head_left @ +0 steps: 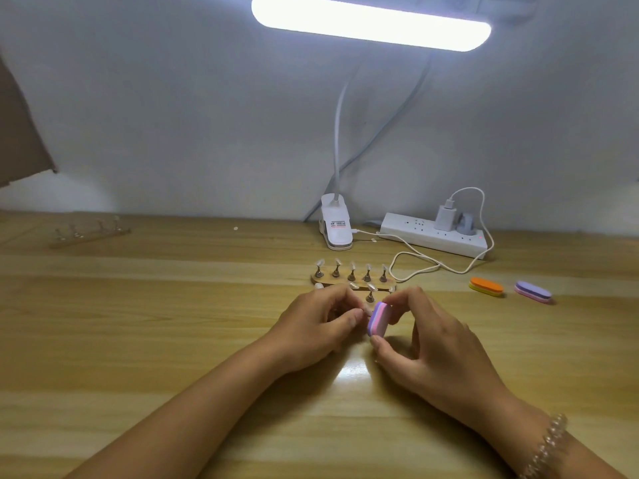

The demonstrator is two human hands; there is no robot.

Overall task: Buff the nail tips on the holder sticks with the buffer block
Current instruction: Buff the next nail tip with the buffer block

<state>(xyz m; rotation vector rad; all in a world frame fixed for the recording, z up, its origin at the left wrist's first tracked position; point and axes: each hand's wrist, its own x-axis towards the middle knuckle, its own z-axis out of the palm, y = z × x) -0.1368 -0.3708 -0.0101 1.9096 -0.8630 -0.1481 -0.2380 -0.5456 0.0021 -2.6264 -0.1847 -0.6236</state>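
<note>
Both hands are meeting in the lower middle of the frame, just above the wooden table. The left hand is curling its fingers and pinching a small holder stick between thumb and forefinger; only a pale bit of it is showing, so I cannot tell how the nail tip is sitting on it. The right hand is gripping the buffer block between the thumb below and the forefinger above. The block is standing on its edge, with its purple layer turning toward the left hand and its pink and white layers toward the right. It is lying just beside the left fingertips, touching or nearly touching the stick.

Just behind the hands, a wooden base is carrying a row of five sticks with nail tips, and more sticks in front are partly hiding behind the fingers. At the right of the frame an orange buffer and a purple buffer are lying near each other. Further back, a white power strip and a lamp clip are standing by the wall, and the lamp head is shining at the top. Another holder base is resting in the upper left. A bead bracelet is circling the right wrist.
</note>
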